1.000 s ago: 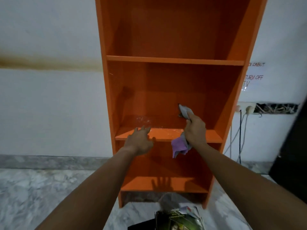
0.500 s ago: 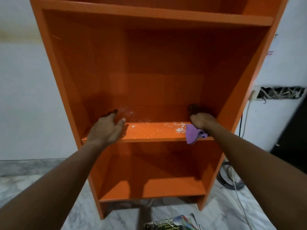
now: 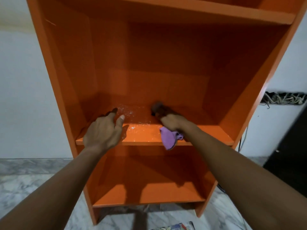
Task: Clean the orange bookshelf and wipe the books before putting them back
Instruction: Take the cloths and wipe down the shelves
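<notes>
Orange bookshelf (image 3: 66, 67) stands upright on the marble floor (image 3: 25, 188) against a white wall (image 3: 20, 97). Its visible compartments hold no books.

The middle shelf (image 3: 142, 136) carries white specks (image 3: 127, 112), concentrated left of centre, from the front edge to the far corner.

Right grip (image 3: 172, 121): fingers curled round a purple cloth (image 3: 169, 138). It sits on the middle shelf right of centre, just beside the specks. A loose end of the cloth hangs over the shelf's near edge.

Left grip (image 3: 103, 131): fingers extended and spread, holding nothing. It lies over the left part of the same shelf, fingertips pointing at the specks. Contact with the board cannot be confirmed.

The two grips are apart, with the speckled area between them.

Books (image 3: 174, 227) lie on the floor in front of the bookshelf, only partly in view at the near edge.
</notes>
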### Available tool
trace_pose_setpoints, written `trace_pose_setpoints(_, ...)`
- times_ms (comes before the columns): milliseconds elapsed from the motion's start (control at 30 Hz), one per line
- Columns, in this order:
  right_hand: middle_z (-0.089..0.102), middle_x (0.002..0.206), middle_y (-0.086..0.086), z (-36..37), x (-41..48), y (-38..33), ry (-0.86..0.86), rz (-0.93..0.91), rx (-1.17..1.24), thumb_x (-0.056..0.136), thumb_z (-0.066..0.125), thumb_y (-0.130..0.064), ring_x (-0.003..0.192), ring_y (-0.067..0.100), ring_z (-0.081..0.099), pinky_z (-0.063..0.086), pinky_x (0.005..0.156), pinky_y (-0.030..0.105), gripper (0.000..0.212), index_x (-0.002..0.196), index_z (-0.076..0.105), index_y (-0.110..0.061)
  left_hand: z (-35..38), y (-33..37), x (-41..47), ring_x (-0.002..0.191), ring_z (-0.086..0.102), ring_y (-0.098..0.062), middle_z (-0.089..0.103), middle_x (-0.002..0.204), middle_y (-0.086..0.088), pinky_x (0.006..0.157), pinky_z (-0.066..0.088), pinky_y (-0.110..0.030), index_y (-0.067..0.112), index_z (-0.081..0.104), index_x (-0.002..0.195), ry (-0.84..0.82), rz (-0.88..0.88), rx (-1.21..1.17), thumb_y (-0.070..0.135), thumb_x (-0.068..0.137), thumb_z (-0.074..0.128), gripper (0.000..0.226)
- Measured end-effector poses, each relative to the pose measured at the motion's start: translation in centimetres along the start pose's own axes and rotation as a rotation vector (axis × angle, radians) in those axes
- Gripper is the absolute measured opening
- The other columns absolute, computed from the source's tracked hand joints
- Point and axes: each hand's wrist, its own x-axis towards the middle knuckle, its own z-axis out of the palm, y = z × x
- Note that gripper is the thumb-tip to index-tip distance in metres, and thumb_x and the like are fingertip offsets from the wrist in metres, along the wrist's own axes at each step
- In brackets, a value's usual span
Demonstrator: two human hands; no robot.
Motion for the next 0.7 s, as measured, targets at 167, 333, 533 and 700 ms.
trace_pose_setpoints(167,0.045,0.155,0.012,1.2,-1.8,-4.0,-0.032,-0.049,-0.061,0.110,0.030,-0.042,0.136,0.034,0.045,0.038,0.097,0.037,0.046,0.143,0.052,-0.019,-0.2,0.4,-0.3,0.088,0.066,-0.027,0.070,0.097,-0.007,0.079,0.055,-0.044,0.017,0.062,0.122,0.020,0.002,-0.016,0.060,0.102,0.021,0.062)
trace_pose_setpoints(333,0.071,0.116,0.013,2.3,-2.0,-5.0,0.095,-0.144,0.106,0.104,0.045,-0.019,0.088,0.032,0.062,0.041,0.069,0.033,0.036,0.133,0.067,-0.023,-0.4,0.7,-0.3,0.095,0.066,-0.030,0.070,0.105,-0.009,0.081,0.052,-0.042,0.020,0.062,0.124,0.012,-0.028,-0.024,0.058,0.103,0.023,0.058)
trace_pose_setpoints(533,0.071,0.078,0.005,-0.3,-1.5,-4.5,0.490,0.031,0.408,0.087,0.051,0.005,0.062,0.018,0.057,0.036,0.054,0.028,0.042,0.116,0.076,-0.013,-1.1,1.1,-0.5,0.100,0.065,-0.033,0.069,0.112,-0.012,0.086,0.052,-0.044,0.022,0.059,0.128,-0.015,-0.036,-0.044,0.057,0.103,0.024,0.055)
trace_pose_setpoints(700,0.065,0.078,-0.003,-0.9,2.0,-1.6,0.418,0.152,0.256,0.107,0.046,-0.034,0.061,0.014,0.056,0.039,0.053,0.026,0.030,0.094,0.073,-0.027,-0.9,0.7,-0.6,0.100,0.066,-0.028,0.069,0.110,-0.008,0.085,0.053,-0.044,0.021,0.057,0.133,0.001,-0.032,-0.055,0.057,0.104,0.022,0.057)
